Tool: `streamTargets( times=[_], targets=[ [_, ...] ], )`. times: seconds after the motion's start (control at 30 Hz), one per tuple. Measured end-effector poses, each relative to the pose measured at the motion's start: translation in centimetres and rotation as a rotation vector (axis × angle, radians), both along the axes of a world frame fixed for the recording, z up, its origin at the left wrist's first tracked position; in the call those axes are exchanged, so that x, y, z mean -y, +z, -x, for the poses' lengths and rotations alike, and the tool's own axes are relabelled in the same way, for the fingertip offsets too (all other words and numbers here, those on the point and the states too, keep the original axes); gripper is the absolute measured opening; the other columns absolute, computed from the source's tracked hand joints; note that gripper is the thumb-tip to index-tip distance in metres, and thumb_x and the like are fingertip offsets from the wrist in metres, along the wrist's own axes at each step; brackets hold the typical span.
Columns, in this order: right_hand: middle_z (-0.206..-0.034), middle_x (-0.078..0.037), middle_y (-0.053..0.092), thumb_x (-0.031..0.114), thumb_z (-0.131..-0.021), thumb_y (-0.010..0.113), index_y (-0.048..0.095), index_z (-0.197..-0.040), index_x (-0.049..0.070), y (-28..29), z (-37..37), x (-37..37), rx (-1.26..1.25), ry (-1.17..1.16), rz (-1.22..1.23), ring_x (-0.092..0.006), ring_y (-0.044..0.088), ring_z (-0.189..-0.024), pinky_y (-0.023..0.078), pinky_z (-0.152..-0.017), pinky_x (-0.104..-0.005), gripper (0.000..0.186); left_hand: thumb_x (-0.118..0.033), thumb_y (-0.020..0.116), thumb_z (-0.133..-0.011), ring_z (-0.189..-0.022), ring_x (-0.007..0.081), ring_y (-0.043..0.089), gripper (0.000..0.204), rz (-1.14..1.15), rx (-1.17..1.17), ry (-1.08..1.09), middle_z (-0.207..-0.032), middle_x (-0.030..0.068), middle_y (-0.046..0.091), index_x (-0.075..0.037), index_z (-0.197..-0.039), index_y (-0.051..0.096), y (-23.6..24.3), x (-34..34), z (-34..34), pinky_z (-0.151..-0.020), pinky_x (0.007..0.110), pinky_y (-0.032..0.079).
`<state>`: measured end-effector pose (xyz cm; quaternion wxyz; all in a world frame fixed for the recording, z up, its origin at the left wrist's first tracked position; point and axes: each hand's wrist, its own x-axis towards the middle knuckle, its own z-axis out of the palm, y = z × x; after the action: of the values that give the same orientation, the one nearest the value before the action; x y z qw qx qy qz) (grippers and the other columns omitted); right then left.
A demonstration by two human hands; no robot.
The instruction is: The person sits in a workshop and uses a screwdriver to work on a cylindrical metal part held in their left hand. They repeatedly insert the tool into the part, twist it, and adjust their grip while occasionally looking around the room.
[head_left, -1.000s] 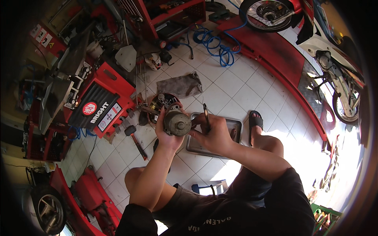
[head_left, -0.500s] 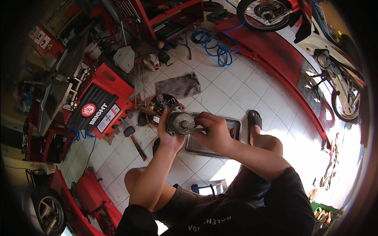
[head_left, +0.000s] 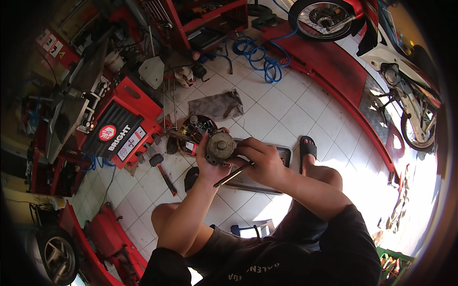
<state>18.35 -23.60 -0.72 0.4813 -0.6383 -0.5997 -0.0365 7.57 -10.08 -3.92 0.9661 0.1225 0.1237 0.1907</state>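
Note:
My left hand [head_left: 208, 164] grips a dull grey metal cylindrical part [head_left: 220, 145], like a small motor, with its round end facing up. My right hand [head_left: 262, 162] is closed at the part's right side, holding a slim dark tool [head_left: 233, 173] that slants down-left below the part, past my left palm. Both hands are over a shallow steel tray [head_left: 286, 167]. Just behind the part, a round container [head_left: 191, 127] holds tools and small items. A grey rag [head_left: 214, 104] lies on the tiled floor beyond it.
Red toolbox [head_left: 121, 119] and hammer [head_left: 164, 176] left; red carts [head_left: 210, 19], coiled blue hose [head_left: 260, 57] at back; red lift platform [head_left: 324, 71] and motorbike [head_left: 400, 86] right; red panels [head_left: 105, 229] lower left. My sandalled foot [head_left: 309, 152] is beside the tray.
The slim tool has swung from upright, then across the part's end, to slanting down-left below it. The part has shifted slightly rightward and tilted, showing more of its round end.

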Motion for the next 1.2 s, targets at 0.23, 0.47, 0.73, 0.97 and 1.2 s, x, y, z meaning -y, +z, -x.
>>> streamTargets(
  times=[0.23,0.47,0.73,0.97,1.2],
  targets=[
    [-0.091,-0.007,0.064,0.015,-0.072,0.083,0.071,-0.093,0.007,0.1,0.0,0.3,0.136,0.012,-0.002,-0.0234,0.068,-0.073,0.056,-0.057,-0.0346,0.026,-0.05,0.045,-0.099,-0.087,0.0225,0.065,0.051,-0.203,0.089,-0.037,-0.097,0.0084,0.066,-0.004,-0.119,0.058,0.0,-0.4,0.0,-0.07,0.032,0.053],
    [-0.096,-0.008,0.064,0.005,-0.069,0.076,0.066,-0.094,0.003,0.0,-0.1,0.3,0.141,-0.002,0.006,-0.0252,0.067,-0.066,0.055,-0.051,-0.0348,0.027,-0.05,0.043,-0.101,-0.092,0.0195,0.067,0.052,-0.191,0.032,-0.007,-0.099,0.0077,0.067,-0.003,-0.119,0.057,-0.6,-0.3,0.1,-0.075,0.032,0.055],
    [-0.1,-0.009,0.065,0.006,-0.069,0.077,0.065,-0.098,0.001,0.2,0.3,0.3,0.029,0.007,0.028,-0.0275,0.069,-0.072,0.057,-0.056,-0.0355,0.031,-0.05,0.043,-0.1,-0.088,0.0207,0.067,0.05,-0.011,0.069,-0.096,-0.095,0.0108,0.068,-0.006,-0.121,0.056,0.4,0.1,0.4,-0.07,0.035,0.055],
    [-0.097,-0.011,0.067,0.004,-0.07,0.082,0.067,-0.099,0.002,0.8,0.7,0.0,-0.134,0.036,-0.027,-0.0293,0.07,-0.078,0.058,-0.065,-0.0365,0.032,-0.051,0.045,-0.099,-0.085,0.0222,0.067,0.05,0.113,-0.029,-0.038,-0.094,0.0111,0.068,-0.007,-0.12,0.057,1.3,0.3,0.3,-0.066,0.036,0.054],
    [-0.089,-0.01,0.066,0.007,-0.071,0.084,0.066,-0.095,0.002,1.2,0.8,-0.2,-0.152,0.01,-0.03,-0.0218,0.064,-0.06,0.052,-0.053,-0.032,0.03,-0.052,0.045,-0.099,-0.085,0.0209,0.066,0.05,-0.089,-0.011,-0.035,-0.094,0.0076,0.068,-0.008,-0.12,0.057,0.5,0.2,0.3,-0.07,0.034,0.051]
  ],
)
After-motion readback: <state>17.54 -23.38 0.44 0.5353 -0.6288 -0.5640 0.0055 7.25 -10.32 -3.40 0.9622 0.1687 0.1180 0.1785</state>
